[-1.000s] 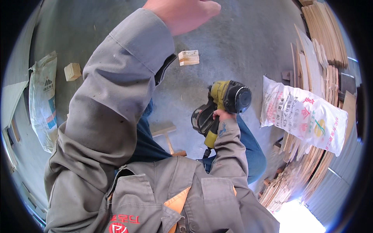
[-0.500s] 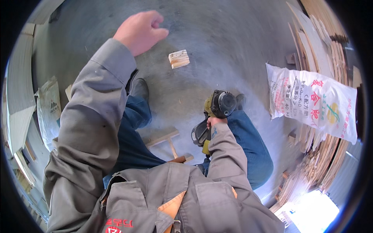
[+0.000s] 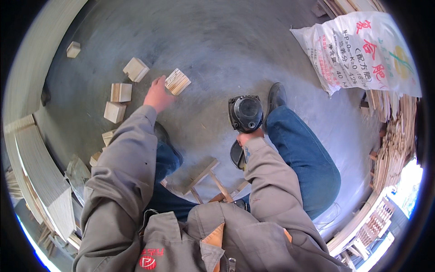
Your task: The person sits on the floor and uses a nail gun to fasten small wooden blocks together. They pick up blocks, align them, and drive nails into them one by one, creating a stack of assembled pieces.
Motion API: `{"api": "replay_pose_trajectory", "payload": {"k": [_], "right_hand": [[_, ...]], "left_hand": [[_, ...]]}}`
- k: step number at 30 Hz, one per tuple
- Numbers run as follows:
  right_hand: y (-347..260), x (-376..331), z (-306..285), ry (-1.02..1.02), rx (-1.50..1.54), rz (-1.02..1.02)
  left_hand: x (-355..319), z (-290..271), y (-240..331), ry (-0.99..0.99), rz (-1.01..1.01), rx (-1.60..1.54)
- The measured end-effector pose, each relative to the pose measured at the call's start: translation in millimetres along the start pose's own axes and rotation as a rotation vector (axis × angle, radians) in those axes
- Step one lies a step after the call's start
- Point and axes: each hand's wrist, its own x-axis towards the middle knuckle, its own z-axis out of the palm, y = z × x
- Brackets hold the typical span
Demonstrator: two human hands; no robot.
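Observation:
My left hand (image 3: 157, 94) is reaching down at the left edge of a small stacked-wood block (image 3: 178, 81) on the grey floor. Its thumb and fingers are spread, with the fingertips at or touching the block's corner; I cannot tell if they press on it. In my right hand (image 3: 250, 136), closed round the handle, is a nail gun (image 3: 246, 113) with a round black cap and a black drum-shaped magazine. It is held upright by my right knee. More wooden blocks (image 3: 121, 92) lie in a loose row left of my left hand.
A white printed sack (image 3: 362, 56) rests on stacked boards at the right. Stacked wood strips (image 3: 394, 145) run along the right side. Pale sheets (image 3: 43, 167) stand at the left. A low wooden frame (image 3: 213, 181) is between my legs.
My left hand has come down from a closed, raised position to the block, its fingers now spread. The view has turned leftward, bringing more blocks into sight. My right hand keeps the nail gun.

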Motion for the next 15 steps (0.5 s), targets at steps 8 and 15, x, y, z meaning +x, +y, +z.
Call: {"api": "replay_pose_trajectory", "payload": {"k": [8,15], "right_hand": [[29.4,22.7,21.2,0.178,0.267,-0.084],[22.5,15.0,14.5,0.186,0.275,-0.081]], "left_hand": [[20.8,43.6,-3.5,-0.002,-0.067,0.021],[12.4,42.0,3.4,-0.015,-0.083,-0.048]]}}
